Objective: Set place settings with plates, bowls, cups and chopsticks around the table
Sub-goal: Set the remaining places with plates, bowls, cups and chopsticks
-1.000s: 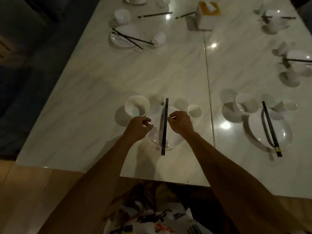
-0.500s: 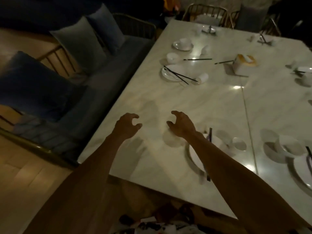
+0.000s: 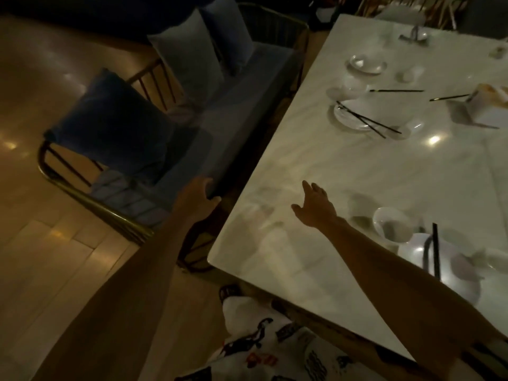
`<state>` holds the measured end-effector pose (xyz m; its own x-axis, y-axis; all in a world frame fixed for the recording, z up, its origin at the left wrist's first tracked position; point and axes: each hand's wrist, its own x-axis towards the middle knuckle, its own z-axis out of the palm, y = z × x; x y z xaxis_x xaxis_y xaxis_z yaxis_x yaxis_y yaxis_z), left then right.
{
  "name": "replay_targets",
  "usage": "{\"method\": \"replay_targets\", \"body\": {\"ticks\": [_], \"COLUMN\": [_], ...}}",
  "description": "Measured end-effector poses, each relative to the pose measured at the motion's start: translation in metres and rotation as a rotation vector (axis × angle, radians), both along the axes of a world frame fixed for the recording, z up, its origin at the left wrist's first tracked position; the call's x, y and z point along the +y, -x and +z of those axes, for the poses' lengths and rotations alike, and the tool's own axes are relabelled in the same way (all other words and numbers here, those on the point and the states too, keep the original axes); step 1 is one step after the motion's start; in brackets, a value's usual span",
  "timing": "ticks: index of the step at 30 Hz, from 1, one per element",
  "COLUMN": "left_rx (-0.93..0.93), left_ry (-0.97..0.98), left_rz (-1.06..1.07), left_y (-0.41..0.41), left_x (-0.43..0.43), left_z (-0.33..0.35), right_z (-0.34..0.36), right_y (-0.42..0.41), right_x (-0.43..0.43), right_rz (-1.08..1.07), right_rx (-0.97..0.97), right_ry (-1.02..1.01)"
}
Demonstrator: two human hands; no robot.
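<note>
Left hand (image 3: pixel 196 195) now off table (image 3: pixel 316 166), right hand (image 3: pixel 316 206) uncurled; both empty, fingers spread.

left hand (image 3: pixel 198 194) empty | right hand (image 3: pixel 314 206) outstretched (fingers spread)

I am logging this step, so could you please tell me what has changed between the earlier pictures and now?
Both hands let go of the chopsticks laid across the near plate and swung left, the view turning with them. The left hand is now past the table edge over the bench; the right hand is open over bare marble. The near setting and the far plate with crossed chopsticks stayed put.
</note>
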<state>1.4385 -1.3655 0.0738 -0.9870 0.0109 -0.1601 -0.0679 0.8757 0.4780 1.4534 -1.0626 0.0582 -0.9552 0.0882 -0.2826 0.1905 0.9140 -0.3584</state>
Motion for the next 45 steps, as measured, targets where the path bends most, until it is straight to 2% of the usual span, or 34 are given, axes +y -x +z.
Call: {"method": "replay_targets", "body": {"ticks": [7, 11, 16, 21, 34, 45], "left_rx": [-0.031, -0.062, -0.039, -0.004, -0.093, -0.129], "left_ry": [0.022, 0.041, -0.053, -0.083, -0.122, -0.078], "left_rz": [-0.052, -0.142, -0.332, -0.505, -0.923, -1.080], "left_y": [0.086, 0.161, 0.250, 0.294, 0.374, 0.480], "left_x": [-0.032, -0.022, 0.034, 0.110, 0.288, 0.319], "left_z": [-0.012, -0.005, 0.022, 0.041, 0.001, -0.014], "right_z": [-0.016, -0.017, 0.005, 0.035, 0.042, 0.010], "right_y": [0.085, 0.125, 0.161, 0.177, 0.199, 0.258], "right_x": [-0.050, -0.056, -0.026, 0.010, 0.091, 0.080], "right_rz": [-0.051, -0.146, -0.313, -0.467, -0.861, -1.078], "right_rx": [-0.008, -0.017, 0.055, 0.116, 0.071, -0.051], "right_ry": [0.062, 0.110, 0.076, 0.036, -0.052, 0.069]}}
